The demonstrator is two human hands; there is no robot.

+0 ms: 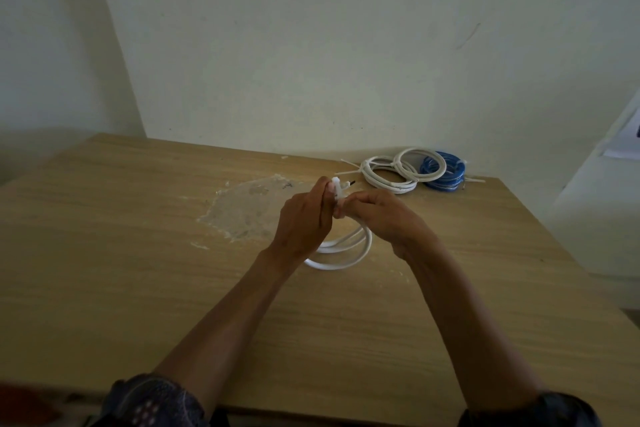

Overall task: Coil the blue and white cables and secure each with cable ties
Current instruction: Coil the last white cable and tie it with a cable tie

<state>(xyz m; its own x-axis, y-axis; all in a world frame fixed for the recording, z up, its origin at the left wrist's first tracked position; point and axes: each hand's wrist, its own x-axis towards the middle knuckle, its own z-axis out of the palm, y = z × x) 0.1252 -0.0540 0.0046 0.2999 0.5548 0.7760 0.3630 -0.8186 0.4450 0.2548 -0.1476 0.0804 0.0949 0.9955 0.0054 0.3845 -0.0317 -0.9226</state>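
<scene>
A coiled white cable (346, 248) hangs between my hands above the middle of the wooden table (138, 253). My left hand (304, 218) grips the top of the coil, where a white cable tie (337, 192) sticks up. My right hand (377, 215) pinches the coil and the tie from the right side. The cable's dark bare end (351, 181) pokes out just beyond my fingers. At the far right of the table lie two tied white coils (388, 173) (420, 163) and a tied blue coil (446, 172), touching one another.
A pale rough patch (242, 210) marks the tabletop left of my hands. The wall (311, 62) stands right behind the table's far edge. A white ledge (620, 156) rises at the right.
</scene>
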